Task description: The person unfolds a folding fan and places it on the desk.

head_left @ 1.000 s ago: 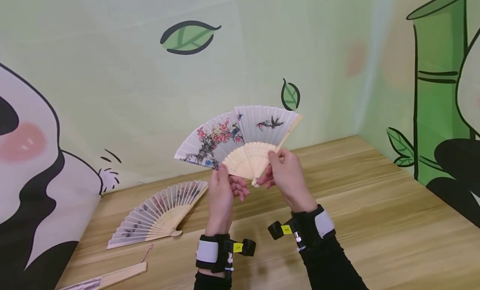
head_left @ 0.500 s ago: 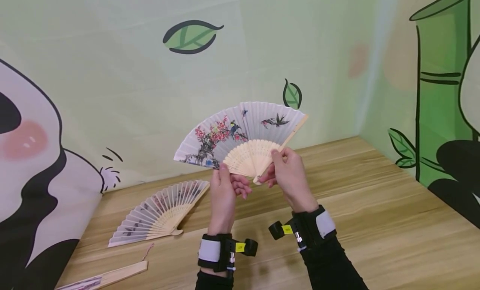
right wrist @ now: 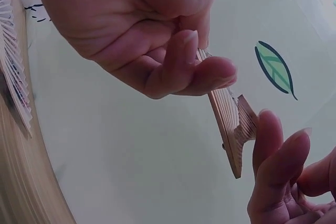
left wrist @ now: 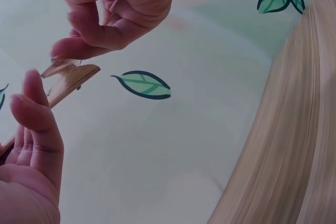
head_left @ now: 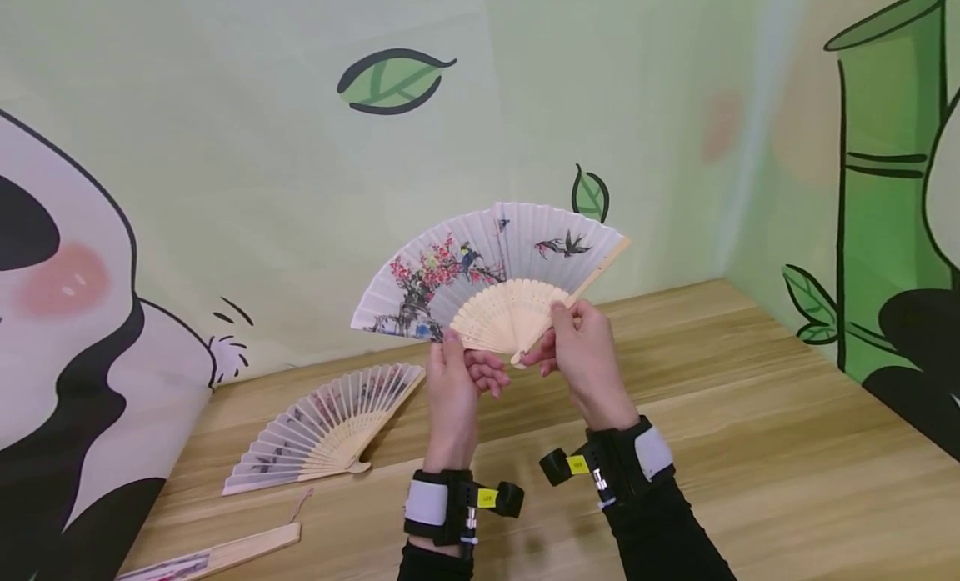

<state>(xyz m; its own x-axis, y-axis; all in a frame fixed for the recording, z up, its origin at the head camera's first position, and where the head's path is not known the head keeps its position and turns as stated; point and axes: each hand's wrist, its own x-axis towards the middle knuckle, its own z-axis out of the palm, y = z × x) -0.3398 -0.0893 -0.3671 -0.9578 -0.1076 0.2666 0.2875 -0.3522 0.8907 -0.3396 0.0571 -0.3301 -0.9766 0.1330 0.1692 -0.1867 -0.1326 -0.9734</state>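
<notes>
An opened folding fan [head_left: 510,306] is held up between both hands in the head view. Its white leaf shows red blossoms, birds and a dark tree over pale wooden ribs. My left hand [head_left: 453,389] pinches the lower left edge with the thumb in front, its other fingers behind and below. On the right edge, just above the pivot, my right hand [head_left: 588,360] grips the outer rib between thumb and curled fingers. Both wrist views look up from below and show the pale ribs near the pivot, [left wrist: 73,80] partly hidden by fingers.
A second opened fan [head_left: 337,435] lies on the wooden table [head_left: 750,448] left of the hands. Nearer the front left lies a folded fan [head_left: 251,548] with a thin tassel. A printed backdrop [head_left: 262,189] with leaves and pandas rises behind the table.
The held fan and both hands have moved slightly right in the head view, and the fan looks spread a little wider. The fans on the table shift slightly with the camera's view.
</notes>
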